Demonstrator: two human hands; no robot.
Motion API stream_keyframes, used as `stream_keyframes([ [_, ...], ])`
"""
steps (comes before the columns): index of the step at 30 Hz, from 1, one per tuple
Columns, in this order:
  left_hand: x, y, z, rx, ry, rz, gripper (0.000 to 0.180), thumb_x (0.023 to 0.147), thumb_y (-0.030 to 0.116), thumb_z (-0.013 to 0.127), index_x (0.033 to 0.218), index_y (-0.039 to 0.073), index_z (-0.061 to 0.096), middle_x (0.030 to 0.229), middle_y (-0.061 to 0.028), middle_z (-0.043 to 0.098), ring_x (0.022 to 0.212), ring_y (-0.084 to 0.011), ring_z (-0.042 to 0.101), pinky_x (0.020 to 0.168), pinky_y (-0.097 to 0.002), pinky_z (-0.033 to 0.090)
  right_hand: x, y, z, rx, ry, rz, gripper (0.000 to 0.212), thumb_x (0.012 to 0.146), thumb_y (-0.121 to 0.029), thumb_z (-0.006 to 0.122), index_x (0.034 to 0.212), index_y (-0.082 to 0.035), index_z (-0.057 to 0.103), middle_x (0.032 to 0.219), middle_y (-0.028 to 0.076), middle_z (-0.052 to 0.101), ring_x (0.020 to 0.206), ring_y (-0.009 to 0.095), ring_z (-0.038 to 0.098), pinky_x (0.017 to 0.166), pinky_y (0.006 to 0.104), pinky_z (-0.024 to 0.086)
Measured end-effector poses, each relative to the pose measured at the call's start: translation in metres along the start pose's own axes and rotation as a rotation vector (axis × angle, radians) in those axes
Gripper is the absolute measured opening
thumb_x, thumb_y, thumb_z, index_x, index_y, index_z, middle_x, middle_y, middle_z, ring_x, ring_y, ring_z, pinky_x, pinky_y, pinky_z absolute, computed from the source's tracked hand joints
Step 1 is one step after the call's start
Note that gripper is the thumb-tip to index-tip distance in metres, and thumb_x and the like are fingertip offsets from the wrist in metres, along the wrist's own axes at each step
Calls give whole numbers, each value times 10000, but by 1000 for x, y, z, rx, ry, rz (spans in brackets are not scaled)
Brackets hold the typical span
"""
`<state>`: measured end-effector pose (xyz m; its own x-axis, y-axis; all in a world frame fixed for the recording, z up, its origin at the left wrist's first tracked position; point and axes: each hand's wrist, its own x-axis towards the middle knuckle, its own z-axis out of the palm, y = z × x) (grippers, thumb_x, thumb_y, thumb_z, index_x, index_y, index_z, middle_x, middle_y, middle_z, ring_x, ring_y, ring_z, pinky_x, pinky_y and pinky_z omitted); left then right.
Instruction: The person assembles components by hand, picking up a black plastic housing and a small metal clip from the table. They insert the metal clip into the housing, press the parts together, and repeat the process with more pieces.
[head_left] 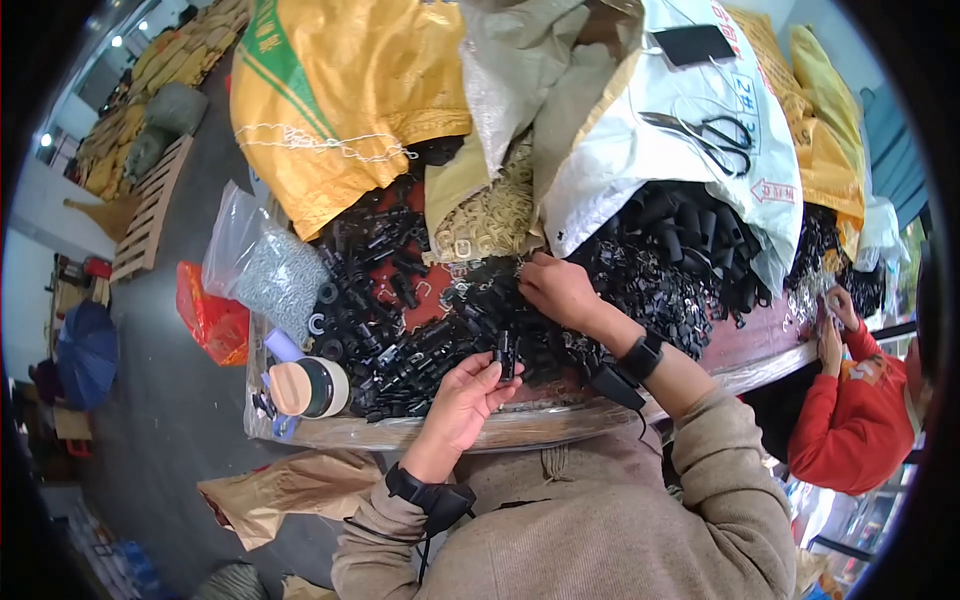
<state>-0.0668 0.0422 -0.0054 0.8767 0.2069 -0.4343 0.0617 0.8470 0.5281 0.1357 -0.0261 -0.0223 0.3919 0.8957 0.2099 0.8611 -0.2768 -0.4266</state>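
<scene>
Between its thumb and fingers, my left hand holds a small black plastic fitting upright, just above the near edge of the table. Farther off and to the right, my right hand reaches into the pile with its fingers bent together; whatever is at its fingertips is too small to name. Around both hands lies a heap of black plastic parts. Small pale clip-like pieces spill from a sack just beyond my right hand. To its right spreads a pile of small black pieces.
A white sack of black tubes carries scissors and a phone. A yellow sack stands far left. A jar with a tan lid and a clear bag of grey pellets sit left. A co-worker in red works at right.
</scene>
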Motion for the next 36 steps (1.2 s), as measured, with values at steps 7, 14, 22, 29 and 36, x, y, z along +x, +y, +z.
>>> stream_keyframes([
  [7, 5, -5, 5, -54, 2, 49, 209, 821, 113, 513, 999, 7, 489, 959, -155, 562, 813, -193, 578, 707, -261, 491, -20, -8, -23, 466, 72, 178, 91, 753, -128, 562, 751, -40, 539, 595, 67, 531, 493, 144, 489, 462, 274, 401],
  [14, 19, -9, 30, -43, 15, 65, 208, 820, 110, 516, 1000, 10, 487, 943, -130, 568, 804, -173, 572, 716, -255, 481, -43, -3, -35, 1183, -142, 476, 135, 834, -121, 488, 745, -28, 526, 631, 11, 550, 473, 43, 441, 435, 169, 360],
  [22, 31, -22, 51, -74, -85, 57, 201, 822, 86, 502, 1010, 19, 498, 981, -128, 557, 871, -195, 562, 770, -277, 470, -71, 1, -56, 1412, -172, 488, 131, 844, -151, 485, 783, -37, 507, 633, 4, 533, 497, 44, 449, 445, 166, 357],
  [29, 31, -30, 53, -58, -184, 83, 198, 806, 55, 513, 1000, 17, 525, 985, -113, 560, 884, -217, 562, 778, -288, 471, -92, -17, -67, 1152, -118, 344, 140, 849, -149, 478, 787, -25, 495, 633, -1, 532, 496, 45, 450, 450, 174, 377],
  [36, 19, -21, 49, -96, -265, 15, 223, 791, 77, 539, 1003, 9, 525, 969, -132, 567, 866, -241, 569, 752, -310, 483, -97, -28, -63, 1459, -141, 407, 157, 847, -175, 492, 814, -22, 487, 705, 6, 531, 598, 48, 492, 529, 189, 421],
])
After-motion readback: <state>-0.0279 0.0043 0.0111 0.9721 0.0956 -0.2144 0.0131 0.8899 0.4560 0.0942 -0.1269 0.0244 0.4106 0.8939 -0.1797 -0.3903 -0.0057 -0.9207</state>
